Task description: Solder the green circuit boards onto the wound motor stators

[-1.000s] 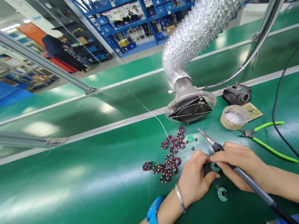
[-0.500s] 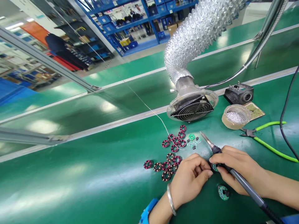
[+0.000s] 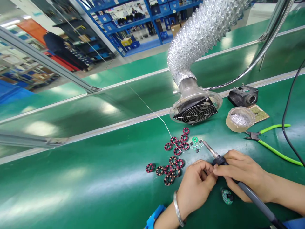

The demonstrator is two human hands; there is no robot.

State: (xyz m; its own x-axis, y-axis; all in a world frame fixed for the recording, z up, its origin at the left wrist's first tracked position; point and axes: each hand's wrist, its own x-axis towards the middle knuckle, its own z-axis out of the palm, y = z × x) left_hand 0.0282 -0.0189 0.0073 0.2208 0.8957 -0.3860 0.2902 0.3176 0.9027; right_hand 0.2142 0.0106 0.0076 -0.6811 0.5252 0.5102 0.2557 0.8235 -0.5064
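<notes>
My right hand [image 3: 245, 175] is closed around a soldering iron [image 3: 254, 197], whose tip points up and left toward small green circuit boards [image 3: 196, 146]. Its thumb and fingertips meet those of my left hand [image 3: 196, 181], which is curled in a pinch. Whatever sits between the two hands is hidden by the fingers. Below them on the bench lies a round part with a green circuit board [image 3: 227, 196] on top. Left of my left hand, several copper-wound rings, like motor stators [image 3: 168, 179], lie in loose groups. A thin solder wire [image 3: 164, 122] hangs down to the upper group.
A fume extractor [image 3: 196, 111] on a silver duct stands behind the parts. To the right are a tub of metallic bits [image 3: 239, 119], a sponge [image 3: 260, 113], a black stand [image 3: 243, 96] and green-handled cutters [image 3: 274, 152]. A black cable [image 3: 287, 117] drops at the right edge.
My hands have drawn closer together, and the round green-board part glimpsed between them is now covered. The iron's tip has shifted slightly left and down, toward the small boards.
</notes>
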